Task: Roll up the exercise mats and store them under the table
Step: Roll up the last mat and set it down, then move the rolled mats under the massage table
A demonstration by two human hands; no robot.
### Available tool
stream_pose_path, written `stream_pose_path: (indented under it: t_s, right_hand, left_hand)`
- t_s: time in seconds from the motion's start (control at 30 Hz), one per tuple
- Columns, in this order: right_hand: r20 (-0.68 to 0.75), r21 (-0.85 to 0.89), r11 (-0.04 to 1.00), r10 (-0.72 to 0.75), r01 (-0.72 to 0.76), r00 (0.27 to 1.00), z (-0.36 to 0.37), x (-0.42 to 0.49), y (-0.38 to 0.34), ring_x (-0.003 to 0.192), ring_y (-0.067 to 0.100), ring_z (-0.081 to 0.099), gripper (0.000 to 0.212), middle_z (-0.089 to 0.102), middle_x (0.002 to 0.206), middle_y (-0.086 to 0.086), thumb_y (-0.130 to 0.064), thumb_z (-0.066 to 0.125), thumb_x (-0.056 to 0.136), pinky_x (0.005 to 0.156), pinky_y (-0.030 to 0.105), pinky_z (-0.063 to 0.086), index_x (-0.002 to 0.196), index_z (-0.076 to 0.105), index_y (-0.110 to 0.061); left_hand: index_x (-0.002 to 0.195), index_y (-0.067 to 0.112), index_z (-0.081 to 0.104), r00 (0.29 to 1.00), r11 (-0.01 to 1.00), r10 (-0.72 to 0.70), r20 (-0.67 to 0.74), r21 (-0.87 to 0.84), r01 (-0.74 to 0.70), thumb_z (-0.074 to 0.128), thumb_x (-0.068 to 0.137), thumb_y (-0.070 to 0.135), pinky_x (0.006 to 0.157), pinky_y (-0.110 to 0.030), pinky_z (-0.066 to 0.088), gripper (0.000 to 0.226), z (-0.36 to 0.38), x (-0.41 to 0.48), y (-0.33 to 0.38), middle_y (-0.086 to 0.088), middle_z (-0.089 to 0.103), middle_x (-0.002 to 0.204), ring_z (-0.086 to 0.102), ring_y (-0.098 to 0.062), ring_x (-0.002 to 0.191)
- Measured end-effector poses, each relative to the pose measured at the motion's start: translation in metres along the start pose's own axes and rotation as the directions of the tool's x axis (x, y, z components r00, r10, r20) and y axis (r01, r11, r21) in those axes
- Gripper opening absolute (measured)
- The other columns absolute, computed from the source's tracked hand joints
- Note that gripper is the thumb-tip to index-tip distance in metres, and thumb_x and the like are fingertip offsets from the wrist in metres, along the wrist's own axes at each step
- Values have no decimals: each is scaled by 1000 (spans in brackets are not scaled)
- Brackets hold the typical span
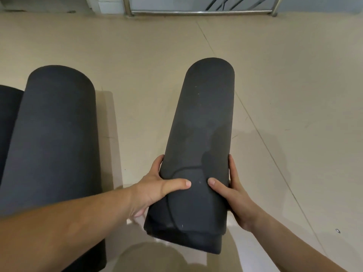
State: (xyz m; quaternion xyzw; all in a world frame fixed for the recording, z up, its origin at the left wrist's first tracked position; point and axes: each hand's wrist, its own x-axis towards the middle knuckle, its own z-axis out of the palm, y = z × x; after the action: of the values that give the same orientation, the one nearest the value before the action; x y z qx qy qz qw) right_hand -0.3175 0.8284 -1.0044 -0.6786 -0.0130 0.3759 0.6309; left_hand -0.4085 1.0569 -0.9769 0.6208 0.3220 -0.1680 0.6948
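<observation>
A rolled-up dark grey exercise mat [202,122] stretches away from me in the middle of the head view. My left hand [155,185] grips its near end from the left, thumb across the top. My right hand [231,195] grips the same end from the right, thumb on top too. A second rolled dark mat [53,138] lies on the floor at the left, parallel to the held one. Part of a third dark roll [7,114] shows at the far left edge.
Beige tiled floor [284,95] spreads around the mats. A metal rail and frame [200,11] run along the far wall at the top. A small metal bit [337,231] lies on the floor at the lower right.
</observation>
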Motion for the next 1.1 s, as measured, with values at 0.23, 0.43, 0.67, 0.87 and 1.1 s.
stream_pose_path:
  t_s: [0.23,0.43,0.67,0.87,1.1]
  right_hand:
    - [92,-45,997,-63,67,994,-4,10,3,132,9,61,115,53,151,-23,-46,96,72,110,42,52,154,18,-67]
    - [243,-148,988,-8,45,970,17,35,-9,123,2,64,117,52,146,-27,-49,96,66,98,29,56,153,20,-68]
    - [357,-239,969,31,59,934,74,64,-31,126,-2,61,128,52,147,-31,-52,101,57,103,27,52,155,20,-67]
    - [324,-175,984,27,32,946,87,55,-34,126,2,64,124,57,147,-25,-40,98,67,104,30,52,159,18,-61]
    - [246,-31,999,38,-32,968,102,15,-100,115,5,70,107,67,130,-24,-36,90,73,95,29,56,156,27,-60]
  left_hand:
    - [147,58,28,991,997,10,-133,-71,-19,103,56,44,92,-31,59,118,15,-15,-24,13,66,130,69,-15,114]
    - [131,62,29,960,983,-39,-279,-184,-13,101,64,40,85,-23,55,101,8,-42,-41,17,66,126,67,-10,113]
    - [139,56,39,924,976,-137,-356,-210,63,102,44,60,99,-47,59,114,-50,-54,-42,18,68,128,67,-15,115]
    - [155,62,22,936,973,-142,-321,-219,73,105,41,57,107,-51,53,141,-60,-58,-25,13,62,136,62,-20,122]
    - [140,56,48,964,974,-106,-246,-219,52,100,60,41,76,-35,55,97,-76,-95,55,12,72,120,69,-16,107]
